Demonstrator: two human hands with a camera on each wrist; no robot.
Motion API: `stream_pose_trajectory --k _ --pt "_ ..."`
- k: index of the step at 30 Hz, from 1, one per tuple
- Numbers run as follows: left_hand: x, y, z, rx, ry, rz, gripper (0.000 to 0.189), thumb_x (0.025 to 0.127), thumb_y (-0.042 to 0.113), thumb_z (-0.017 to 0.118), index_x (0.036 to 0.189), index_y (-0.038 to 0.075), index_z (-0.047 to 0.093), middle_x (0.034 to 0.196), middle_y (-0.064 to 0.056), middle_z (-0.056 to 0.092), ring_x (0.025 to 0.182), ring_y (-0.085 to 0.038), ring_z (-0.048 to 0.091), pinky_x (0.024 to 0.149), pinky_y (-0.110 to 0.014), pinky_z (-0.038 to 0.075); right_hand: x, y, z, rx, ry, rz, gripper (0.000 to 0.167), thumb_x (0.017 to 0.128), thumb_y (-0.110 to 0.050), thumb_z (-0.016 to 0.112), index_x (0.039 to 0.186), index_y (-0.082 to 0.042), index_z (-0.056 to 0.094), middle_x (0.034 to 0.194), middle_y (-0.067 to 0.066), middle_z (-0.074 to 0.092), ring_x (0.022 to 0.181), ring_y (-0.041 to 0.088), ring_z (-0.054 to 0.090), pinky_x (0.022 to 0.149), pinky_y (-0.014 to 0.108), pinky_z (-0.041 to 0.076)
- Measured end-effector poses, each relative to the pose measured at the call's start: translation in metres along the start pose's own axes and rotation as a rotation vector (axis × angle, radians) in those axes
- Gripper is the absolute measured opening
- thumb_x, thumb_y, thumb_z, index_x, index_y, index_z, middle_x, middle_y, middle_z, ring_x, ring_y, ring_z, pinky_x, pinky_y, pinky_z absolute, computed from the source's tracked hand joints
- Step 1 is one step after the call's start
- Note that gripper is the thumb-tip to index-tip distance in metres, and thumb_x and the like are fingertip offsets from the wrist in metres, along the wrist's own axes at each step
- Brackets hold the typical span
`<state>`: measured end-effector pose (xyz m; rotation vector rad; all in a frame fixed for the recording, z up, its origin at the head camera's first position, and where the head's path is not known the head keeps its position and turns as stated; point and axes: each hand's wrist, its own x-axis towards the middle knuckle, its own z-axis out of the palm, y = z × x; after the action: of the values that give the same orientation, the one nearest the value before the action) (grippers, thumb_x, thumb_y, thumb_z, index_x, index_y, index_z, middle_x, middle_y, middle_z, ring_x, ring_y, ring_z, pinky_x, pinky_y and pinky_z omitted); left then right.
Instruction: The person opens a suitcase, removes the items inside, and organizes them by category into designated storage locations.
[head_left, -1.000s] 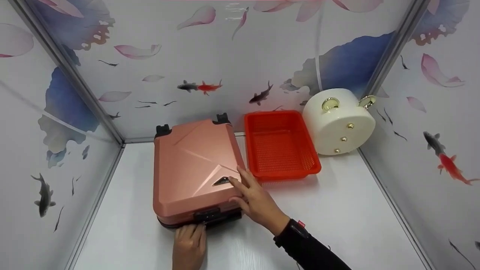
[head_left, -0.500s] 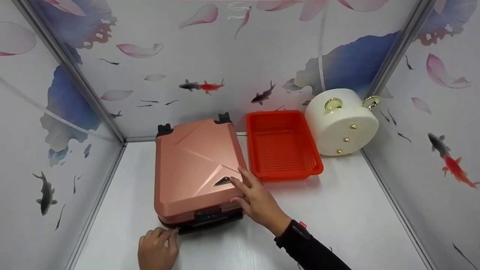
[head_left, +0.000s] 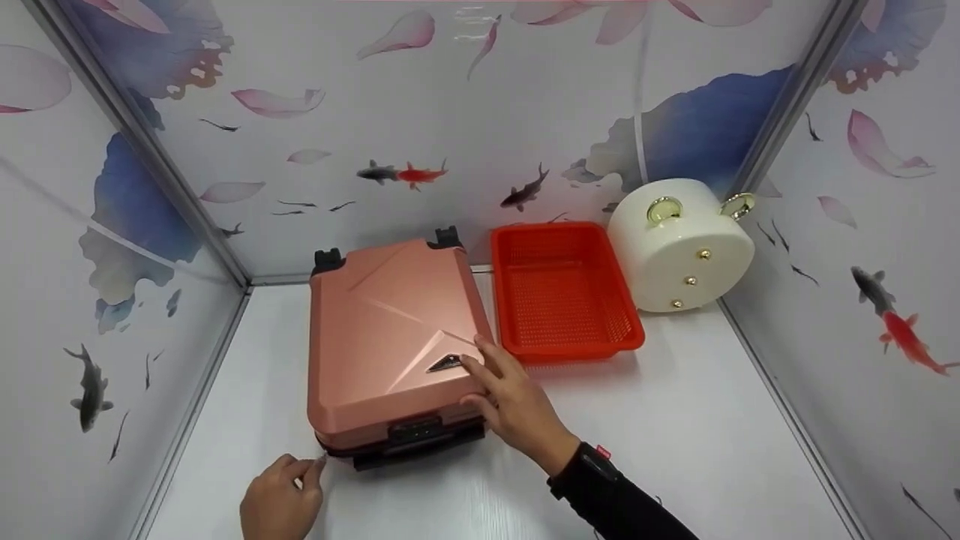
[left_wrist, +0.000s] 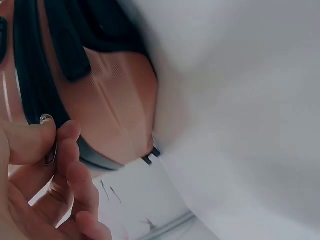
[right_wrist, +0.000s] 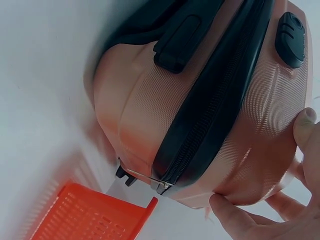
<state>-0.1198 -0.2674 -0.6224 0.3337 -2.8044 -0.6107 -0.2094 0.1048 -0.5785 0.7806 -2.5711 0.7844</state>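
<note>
A rose-pink hard-shell suitcase (head_left: 390,315) lies flat, its wheels towards the back wall. At its near left corner my left hand (head_left: 281,495) pinches a small metal zipper pull (left_wrist: 51,154) between thumb and curled forefinger, on the black zipper band. My right hand (head_left: 517,397) rests on the near right part of the lid beside the dark badge (head_left: 446,363), fingers loosely spread over the edge. In the right wrist view, the zipper (right_wrist: 200,127) runs along the suitcase's side, with another metal pull (right_wrist: 164,186) further round. A black combination lock (head_left: 416,430) sits on the front.
Right of the suitcase stands a red plastic basket (head_left: 504,315). Beyond it, a round white case (head_left: 675,255) with gold rings and studs stands near the right wall. Printed walls (head_left: 420,112) enclose the white table (head_left: 660,442) at the back and sides.
My left hand has moved left along the suitcase's front, from beside the lock to the near left corner, with the zipper pull. The right hand has stayed on the lid.
</note>
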Motion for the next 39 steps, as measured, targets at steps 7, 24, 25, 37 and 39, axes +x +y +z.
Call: stream_pose_trajectory --k 7,24,25,37,39 --pt "0.036 -0.014 -0.003 -0.012 0.007 -0.016 0.02 0.098 0.018 0.076 0.093 0.003 0.087 0.072 -0.005 0.072 0.059 -0.02 0.055 0.056 -0.033 0.04 0.001 -0.002 -0.001 0.011 -0.008 0.007 0.064 0.105 -0.052 0.068 0.162 -0.025 0.057 0.176 0.009 0.044 0.157 0.032 0.052 0.12 0.05 0.053" --pt "0.086 -0.022 0.015 -0.092 -0.135 0.04 0.032 0.11 0.019 0.058 0.099 0.002 0.083 0.07 -0.003 0.069 0.062 -0.018 0.059 0.057 -0.033 0.045 -0.004 -0.003 0.004 -0.008 -0.029 0.006 0.063 0.109 -0.052 0.063 0.164 -0.024 0.054 0.177 0.01 0.041 0.158 0.033 0.051 0.116 0.05 0.056" --pt "0.085 -0.021 0.015 -0.091 -0.137 0.036 0.032 0.11 0.019 0.058 0.098 0.002 0.082 0.069 -0.002 0.068 0.062 -0.018 0.058 0.057 -0.033 0.044 -0.004 -0.004 0.004 -0.006 -0.031 0.007 0.062 0.109 -0.05 0.064 0.165 -0.024 0.053 0.178 0.011 0.04 0.158 0.033 0.051 0.116 0.05 0.056" --pt "0.074 -0.017 0.003 -0.09 -0.163 -0.025 0.04 0.114 0.028 0.054 0.121 -0.002 0.08 0.093 -0.011 0.08 0.079 -0.024 0.069 0.067 -0.041 0.054 -0.004 -0.021 -0.002 0.018 -0.111 0.166 0.071 0.111 -0.045 0.066 0.174 -0.029 0.037 0.186 0.011 0.02 0.165 0.039 0.04 0.107 0.054 0.061" --pt "0.073 -0.011 -0.001 -0.14 -0.135 -0.018 0.054 0.119 0.039 0.044 0.139 -0.001 0.073 0.117 -0.018 0.081 0.101 -0.034 0.076 0.084 -0.05 0.061 -0.006 -0.027 -0.002 0.012 -0.114 0.201 0.074 0.11 -0.047 0.067 0.174 -0.03 0.036 0.186 0.013 0.019 0.165 0.043 0.039 0.103 0.057 0.062"
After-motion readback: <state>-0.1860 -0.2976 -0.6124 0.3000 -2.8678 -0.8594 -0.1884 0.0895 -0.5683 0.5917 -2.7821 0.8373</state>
